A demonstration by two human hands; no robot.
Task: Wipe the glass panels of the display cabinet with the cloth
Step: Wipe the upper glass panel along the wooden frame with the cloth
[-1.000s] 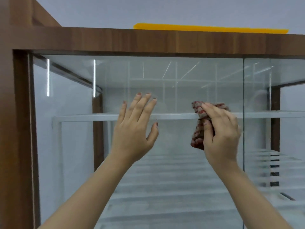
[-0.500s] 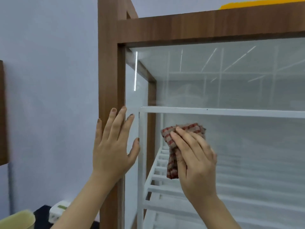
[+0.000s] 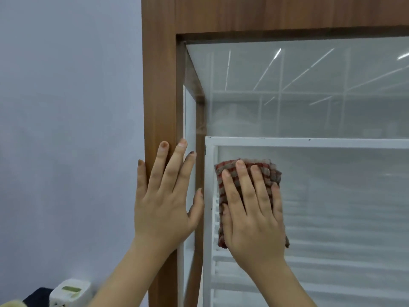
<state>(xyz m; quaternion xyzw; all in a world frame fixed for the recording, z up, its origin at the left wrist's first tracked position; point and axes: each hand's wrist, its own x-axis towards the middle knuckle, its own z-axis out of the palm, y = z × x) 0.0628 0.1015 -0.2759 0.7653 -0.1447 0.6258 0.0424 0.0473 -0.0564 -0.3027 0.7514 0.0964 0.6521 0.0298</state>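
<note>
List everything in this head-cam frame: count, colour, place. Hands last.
cabinet frame: 1, brown wood, post at centre-left and beam across the top
glass panel: 1 front pane in view, clear with light reflections, right of the post
rack: 1, white, inside the cabinet behind the glass
cloth: 1, red and grey check, flat on the glass just right of the rack's upright
wall: 1, pale grey-blue, left of the cabinet
white object: 1, white with a greenish patch, bottom left corner; cannot tell what it is
left hand: 1, open, flat on the post
right hand: 1, fingers spread, pressing the cloth to the glass
</note>
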